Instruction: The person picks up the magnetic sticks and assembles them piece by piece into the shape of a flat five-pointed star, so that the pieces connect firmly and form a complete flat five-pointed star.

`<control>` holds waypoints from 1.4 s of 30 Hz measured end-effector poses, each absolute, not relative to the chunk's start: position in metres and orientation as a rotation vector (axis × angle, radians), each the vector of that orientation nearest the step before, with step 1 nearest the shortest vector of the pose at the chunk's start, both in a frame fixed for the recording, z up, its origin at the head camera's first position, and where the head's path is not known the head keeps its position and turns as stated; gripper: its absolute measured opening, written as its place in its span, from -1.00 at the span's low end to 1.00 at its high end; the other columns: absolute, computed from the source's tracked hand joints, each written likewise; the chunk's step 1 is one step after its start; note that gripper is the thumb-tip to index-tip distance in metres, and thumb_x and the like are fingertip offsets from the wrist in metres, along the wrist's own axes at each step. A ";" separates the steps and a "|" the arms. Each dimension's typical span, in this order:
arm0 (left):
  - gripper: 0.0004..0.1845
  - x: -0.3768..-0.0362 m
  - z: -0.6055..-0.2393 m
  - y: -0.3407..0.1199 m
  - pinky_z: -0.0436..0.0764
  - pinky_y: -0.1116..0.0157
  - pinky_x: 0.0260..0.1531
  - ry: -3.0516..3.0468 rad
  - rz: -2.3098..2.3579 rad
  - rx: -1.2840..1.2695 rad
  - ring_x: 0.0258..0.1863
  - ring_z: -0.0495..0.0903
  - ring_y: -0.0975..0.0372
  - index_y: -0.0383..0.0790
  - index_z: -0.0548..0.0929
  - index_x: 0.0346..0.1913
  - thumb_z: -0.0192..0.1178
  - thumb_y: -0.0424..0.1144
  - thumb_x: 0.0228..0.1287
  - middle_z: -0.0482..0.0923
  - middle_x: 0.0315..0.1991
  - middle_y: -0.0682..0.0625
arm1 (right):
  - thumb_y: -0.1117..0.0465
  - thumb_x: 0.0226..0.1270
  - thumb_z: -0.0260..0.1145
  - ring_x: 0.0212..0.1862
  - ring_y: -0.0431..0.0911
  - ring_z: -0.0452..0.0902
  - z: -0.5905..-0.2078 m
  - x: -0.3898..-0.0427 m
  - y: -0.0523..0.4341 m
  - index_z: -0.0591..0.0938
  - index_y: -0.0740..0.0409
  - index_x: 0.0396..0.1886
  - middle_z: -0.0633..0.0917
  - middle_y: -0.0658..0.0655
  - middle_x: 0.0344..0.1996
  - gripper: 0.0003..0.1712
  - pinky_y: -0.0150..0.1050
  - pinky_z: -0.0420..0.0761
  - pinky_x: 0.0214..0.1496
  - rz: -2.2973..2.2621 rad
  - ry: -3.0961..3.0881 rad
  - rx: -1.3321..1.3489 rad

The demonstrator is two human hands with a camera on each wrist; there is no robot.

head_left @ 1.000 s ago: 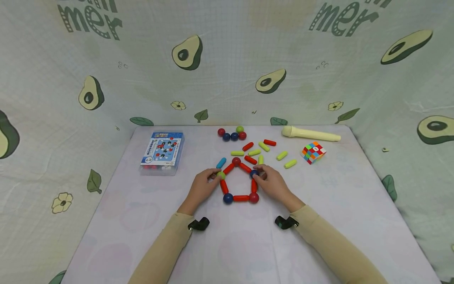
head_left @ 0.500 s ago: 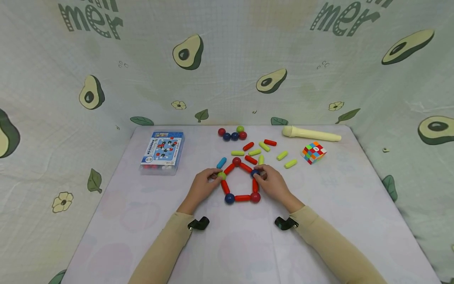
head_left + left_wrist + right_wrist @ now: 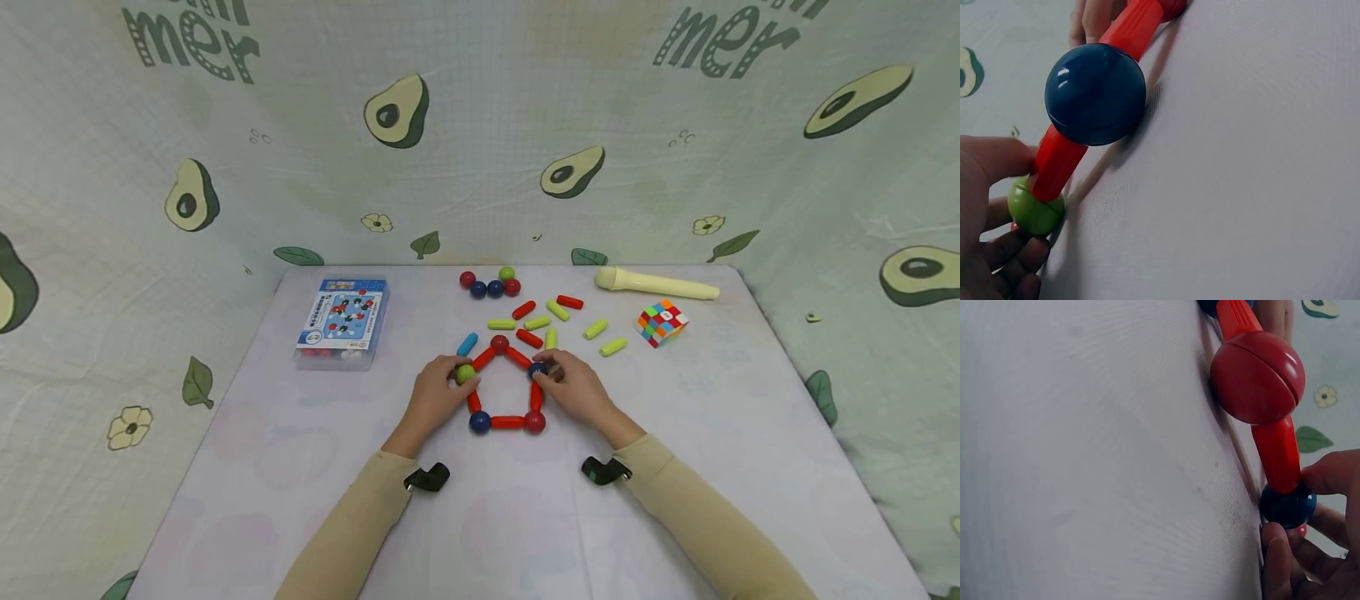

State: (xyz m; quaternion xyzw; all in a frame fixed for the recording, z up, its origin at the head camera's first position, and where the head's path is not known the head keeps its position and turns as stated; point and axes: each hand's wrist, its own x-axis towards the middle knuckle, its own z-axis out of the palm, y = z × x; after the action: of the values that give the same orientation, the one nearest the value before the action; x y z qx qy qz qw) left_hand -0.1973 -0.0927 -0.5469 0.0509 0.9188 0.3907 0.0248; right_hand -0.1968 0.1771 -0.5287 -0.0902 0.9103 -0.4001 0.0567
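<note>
A five-sided ring of magnetic balls and red rods lies on the table in the head view. One red rod (image 3: 507,422) joins the dark blue ball (image 3: 480,422) and the dark red ball (image 3: 535,422) on its near side. At the ring's left corner, my left hand (image 3: 433,396) holds the green ball (image 3: 465,374) between thumb and fingers. On the opposite corner my right hand (image 3: 581,392) pinches another dark blue ball (image 3: 1287,506), partly covered by the fingers. A red ball (image 3: 499,343) forms the far corner.
Loose yellow-green rods (image 3: 537,322), red rods and a blue rod (image 3: 467,344) lie beyond the ring. Several balls (image 3: 496,288) cluster at the back. A boxed set (image 3: 343,325) sits left; a puzzle cube (image 3: 662,322) and a pale yellow microphone-shaped stick (image 3: 658,283) lie right.
My left hand has shifted its hold on the green ball, the thumb now nearer the ring's inside. The ring has moved slightly left and nearer. My right hand stays on its blue ball.
</note>
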 end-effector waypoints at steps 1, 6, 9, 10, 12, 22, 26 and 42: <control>-0.51 -0.197 -0.546 -0.092 0.57 0.17 0.02 2.844 1.217 0.144 -0.03 0.48 0.14 -0.09 0.62 0.26 0.36 0.00 0.34 0.56 0.03 -0.02 | 0.09 0.43 0.35 -0.17 -0.08 0.56 -0.528 -0.197 0.177 0.60 0.06 0.19 0.64 0.08 -0.04 -0.61 -0.22 0.58 -0.18 -1.211 2.757 -0.285; -0.44 -0.194 -0.543 -0.090 0.60 0.18 -0.01 2.827 1.245 0.084 -0.04 0.48 0.13 -0.17 0.57 0.27 0.41 -0.01 0.29 0.54 -0.01 -0.04 | 0.08 0.41 0.38 -0.17 -0.07 0.55 -0.528 -0.197 0.178 0.61 0.05 0.20 0.65 0.06 -0.02 -0.59 -0.20 0.59 -0.16 -1.208 2.752 -0.301; -0.36 -0.193 -0.542 -0.088 0.59 0.12 0.12 2.835 1.175 0.100 0.06 0.50 0.10 -0.19 0.55 0.29 0.44 0.03 0.24 0.54 0.11 -0.07 | 0.08 0.42 0.38 -0.18 -0.08 0.55 -0.530 -0.198 0.179 0.60 0.04 0.20 0.65 0.05 -0.01 -0.59 -0.20 0.58 -0.16 -1.199 2.758 -0.307; -0.35 -0.193 -0.541 -0.087 0.58 0.10 0.15 2.837 1.154 0.106 0.09 0.50 0.09 -0.20 0.55 0.30 0.44 0.04 0.23 0.53 0.14 -0.08 | 0.08 0.42 0.38 -0.18 -0.08 0.55 -0.531 -0.198 0.179 0.60 0.04 0.20 0.65 0.05 -0.01 -0.59 -0.20 0.58 -0.16 -1.196 2.760 -0.312; -0.34 -0.193 -0.541 -0.086 0.55 0.06 0.21 2.837 1.129 0.105 0.15 0.49 0.07 -0.19 0.54 0.31 0.45 0.03 0.22 0.51 0.20 -0.10 | 0.08 0.42 0.38 -0.19 -0.09 0.55 -0.532 -0.199 0.179 0.60 0.05 0.20 0.66 0.05 -0.01 -0.59 -0.20 0.58 -0.16 -1.196 2.761 -0.325; -0.35 -0.194 -0.538 -0.090 0.50 0.02 0.27 2.791 1.118 0.116 0.23 0.45 0.05 -0.16 0.54 0.34 0.44 -0.01 0.25 0.48 0.27 -0.10 | 0.09 0.44 0.36 -0.20 -0.07 0.54 -0.533 -0.200 0.179 0.60 0.06 0.19 0.63 0.07 0.01 -0.61 -0.20 0.60 -0.17 -1.211 2.775 -0.297; -0.36 -0.193 -0.537 -0.092 0.50 0.02 0.27 2.796 1.115 0.136 0.24 0.45 0.05 -0.16 0.54 0.35 0.41 0.00 0.27 0.49 0.27 -0.10 | 0.09 0.44 0.35 -0.20 -0.05 0.54 -0.533 -0.200 0.178 0.60 0.07 0.20 0.63 0.09 0.01 -0.61 -0.20 0.61 -0.17 -1.225 2.769 -0.288; -0.63 -0.194 -0.541 -0.098 0.59 0.24 -0.09 2.859 1.256 0.153 -0.13 0.51 0.18 -0.12 0.66 0.21 0.29 -0.13 0.42 0.58 -0.08 0.01 | 0.09 0.44 0.36 -0.18 -0.06 0.55 -0.533 -0.199 0.180 0.59 0.04 0.21 0.65 0.07 -0.03 -0.60 -0.21 0.60 -0.15 -1.204 2.758 -0.297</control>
State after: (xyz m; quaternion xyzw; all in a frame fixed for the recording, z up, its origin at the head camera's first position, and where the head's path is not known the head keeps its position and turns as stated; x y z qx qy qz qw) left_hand -0.1941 -0.0983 -0.5411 0.0491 0.9144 0.4018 0.0077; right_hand -0.1992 0.1799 -0.5328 -0.0982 0.9105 -0.3974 0.0588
